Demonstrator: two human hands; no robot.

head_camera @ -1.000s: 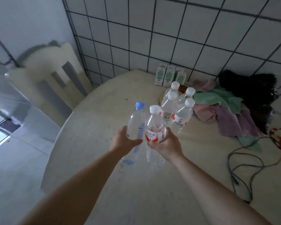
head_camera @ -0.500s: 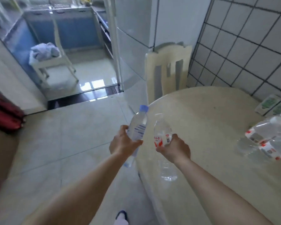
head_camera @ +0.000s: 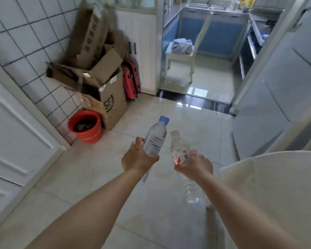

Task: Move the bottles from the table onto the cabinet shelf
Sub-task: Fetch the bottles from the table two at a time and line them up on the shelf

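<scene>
View swung off table since a second ago; only table edge (head_camera: 269, 169) shows lower right. Left hand (head_camera: 137, 159) wrapped round blue-capped bottle (head_camera: 155, 139), right hand (head_camera: 194, 163) round red-labelled bottle (head_camera: 180, 153), both carried over floor. Transit leg under way; cabinet shelf not identifiable.

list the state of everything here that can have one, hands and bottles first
left hand: closed around the blue-capped bottle
right hand: closed around the white-capped bottle
blue-capped bottle: capped, held in the air, tilted
white-capped bottle: capped, held in the air, tilted
cardboard box: flaps open
red bucket: upright on the floor, dark contents
red suitcase: standing, shut
</scene>
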